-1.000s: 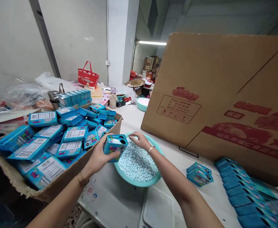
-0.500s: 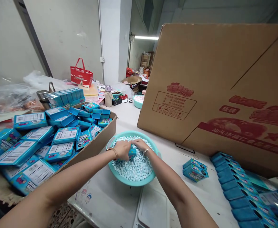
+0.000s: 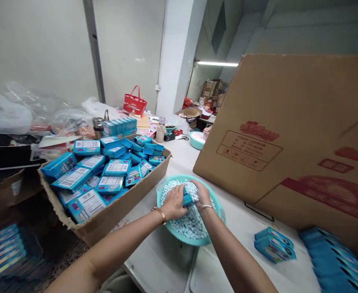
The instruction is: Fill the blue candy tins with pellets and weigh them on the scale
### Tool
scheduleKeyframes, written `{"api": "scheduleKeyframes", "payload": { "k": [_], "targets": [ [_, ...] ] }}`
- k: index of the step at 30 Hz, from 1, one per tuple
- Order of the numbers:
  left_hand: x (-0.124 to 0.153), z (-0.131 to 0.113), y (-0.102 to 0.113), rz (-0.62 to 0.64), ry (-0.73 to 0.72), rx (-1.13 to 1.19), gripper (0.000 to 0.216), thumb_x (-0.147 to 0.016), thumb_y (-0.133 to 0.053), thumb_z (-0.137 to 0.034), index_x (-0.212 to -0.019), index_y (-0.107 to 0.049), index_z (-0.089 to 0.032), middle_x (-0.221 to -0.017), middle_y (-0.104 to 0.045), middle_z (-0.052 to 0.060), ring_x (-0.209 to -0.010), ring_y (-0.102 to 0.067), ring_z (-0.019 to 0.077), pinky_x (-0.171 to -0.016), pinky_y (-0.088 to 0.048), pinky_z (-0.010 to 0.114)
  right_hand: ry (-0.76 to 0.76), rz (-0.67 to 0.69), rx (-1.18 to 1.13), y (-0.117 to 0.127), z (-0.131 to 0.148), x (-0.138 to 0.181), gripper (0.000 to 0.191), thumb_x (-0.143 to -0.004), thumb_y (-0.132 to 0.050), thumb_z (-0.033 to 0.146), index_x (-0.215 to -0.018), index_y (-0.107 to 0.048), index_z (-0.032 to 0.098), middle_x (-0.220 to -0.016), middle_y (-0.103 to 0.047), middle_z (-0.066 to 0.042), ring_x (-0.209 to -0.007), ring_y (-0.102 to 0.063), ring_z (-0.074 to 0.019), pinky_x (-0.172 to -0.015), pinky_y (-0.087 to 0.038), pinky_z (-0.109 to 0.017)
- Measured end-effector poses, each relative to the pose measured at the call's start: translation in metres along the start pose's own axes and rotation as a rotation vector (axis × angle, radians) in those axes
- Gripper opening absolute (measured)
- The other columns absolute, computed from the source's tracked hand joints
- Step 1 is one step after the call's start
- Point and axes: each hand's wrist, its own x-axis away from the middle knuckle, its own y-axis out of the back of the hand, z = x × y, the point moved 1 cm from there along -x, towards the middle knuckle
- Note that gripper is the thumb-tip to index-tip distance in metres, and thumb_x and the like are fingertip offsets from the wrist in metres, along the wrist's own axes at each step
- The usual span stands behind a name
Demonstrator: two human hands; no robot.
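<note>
A turquoise basin [image 3: 220, 203] holds a heap of small pale-blue and white candies [image 3: 188, 227]. Above the heap, my left hand [image 3: 173, 204] is closed around a small blue candy box [image 3: 187, 199], which is tilted toward the right. My right hand [image 3: 202, 193] cups a handful of the candies against the box's mouth. Part of the box is hidden behind my left fingers.
At left, a cardboard carton [image 3: 130, 207] is piled with blue candy boxes [image 3: 110, 184]. A large carton [image 3: 246, 101] stands at right. Before it are two upright blue boxes [image 3: 275, 244] and a row of others [image 3: 337, 260]. A white scale [image 3: 212, 270] lies near the table's front.
My right hand has come up out of the heap with candies and now meets the box. The box has risen in my left hand. The view has swung left.
</note>
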Motion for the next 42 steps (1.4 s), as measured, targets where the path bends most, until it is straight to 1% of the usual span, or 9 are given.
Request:
{"api": "scheduleKeyframes", "payload": {
  "k": [2,4,7,12,16,21,29,38,42],
  "targets": [
    [-0.002,0.001,-0.001,0.002,-0.026,0.021,0.084,-0.066,-0.07,-0.027,-0.14,-0.032,-0.014,-0.136,-0.047,0.02,-0.129,-0.044,0.0369,-0.108,-0.035,0.048,0.039,-0.105,0.013,-0.001,0.0,0.001,0.013,-0.063,-0.07,0.033,-0.071,-0.068,0.022,-0.073,-0.071,0.003,-0.082,-0.064,-0.0191,-0.083,-0.049,-0.03],
    [-0.006,0.003,0.002,0.0,-0.058,0.043,0.082,-0.069,-0.069,-0.03,-0.14,-0.031,-0.014,-0.137,-0.046,0.02,-0.13,-0.043,0.0361,-0.109,-0.034,0.048,0.053,-0.17,0.02,0.001,-0.001,0.002,0.014,-0.064,-0.07,0.033,-0.072,-0.068,0.021,-0.076,-0.071,0.002,-0.083,-0.065,-0.0205,-0.083,-0.049,-0.032],
    [-0.011,0.006,0.007,-0.002,-0.104,0.07,0.081,-0.074,-0.067,-0.035,-0.143,-0.029,-0.015,-0.137,-0.047,0.018,-0.131,-0.043,0.0345,-0.109,-0.034,0.047,0.051,-0.208,0.021,0.004,0.0,0.003,0.015,-0.065,-0.07,0.033,-0.074,-0.069,0.021,-0.079,-0.072,0.001,-0.082,-0.065,-0.021,-0.08,-0.05,-0.033],
    [-0.018,0.007,0.013,-0.011,-0.149,0.09,0.078,-0.074,-0.066,-0.033,-0.142,-0.033,-0.014,-0.138,-0.048,0.019,-0.131,-0.044,0.0358,-0.108,-0.036,0.048,0.049,-0.252,0.036,0.002,0.005,-0.001,0.018,-0.057,-0.073,0.033,-0.068,-0.07,0.019,-0.075,-0.071,-0.001,-0.077,-0.063,-0.0205,-0.073,-0.049,-0.031],
    [-0.024,0.008,0.016,-0.026,-0.175,0.092,0.079,-0.069,-0.068,-0.027,-0.14,-0.037,-0.016,-0.135,-0.052,0.016,-0.128,-0.048,0.0354,-0.107,-0.038,0.049,0.048,-0.239,0.037,-0.003,0.011,-0.006,0.023,-0.055,-0.076,0.037,-0.066,-0.07,0.017,-0.068,-0.07,-0.001,-0.072,-0.063,-0.0196,-0.069,-0.048,-0.029],
    [-0.032,0.009,0.02,-0.045,-0.174,0.101,0.08,-0.068,-0.068,-0.026,-0.141,-0.035,-0.02,-0.137,-0.051,0.013,-0.127,-0.05,0.0324,-0.107,-0.04,0.046,0.019,-0.221,-0.014,-0.004,0.018,-0.012,0.026,-0.06,-0.076,0.042,-0.065,-0.07,0.017,-0.066,-0.07,-0.004,-0.067,-0.063,-0.0193,-0.065,-0.047,-0.029],
    [-0.035,0.008,0.031,-0.003,-0.218,0.106,0.077,-0.065,-0.069,-0.024,-0.137,-0.042,-0.024,-0.134,-0.055,0.01,-0.123,-0.054,0.031,-0.103,-0.043,0.043,-0.055,-0.196,-0.067,-0.003,0.016,-0.011,0.034,-0.064,-0.079,0.049,-0.068,-0.069,0.017,-0.071,-0.071,-0.007,-0.071,-0.066,-0.0211,-0.069,-0.051,-0.032],
    [-0.033,0.003,0.035,-0.014,-0.236,0.147,0.074,-0.063,-0.069,-0.02,-0.133,-0.046,-0.024,-0.129,-0.059,0.007,-0.119,-0.057,0.0291,-0.101,-0.045,0.04,-0.122,-0.113,-0.086,-0.008,0.026,-0.008,0.037,-0.07,-0.076,0.053,-0.074,-0.068,0.017,-0.073,-0.07,-0.006,-0.071,-0.066,-0.0193,-0.072,-0.051,-0.032],
    [-0.033,0.007,0.034,-0.014,-0.225,0.156,0.072,-0.063,-0.069,-0.02,-0.131,-0.047,-0.024,-0.126,-0.06,0.007,-0.114,-0.059,0.0284,-0.097,-0.047,0.039,-0.161,-0.076,-0.066,-0.01,0.03,-0.005,0.043,-0.077,-0.068,0.059,-0.076,-0.069,0.017,-0.078,-0.07,-0.007,-0.072,-0.066,-0.0195,-0.071,-0.051,-0.032]
  ]
}}
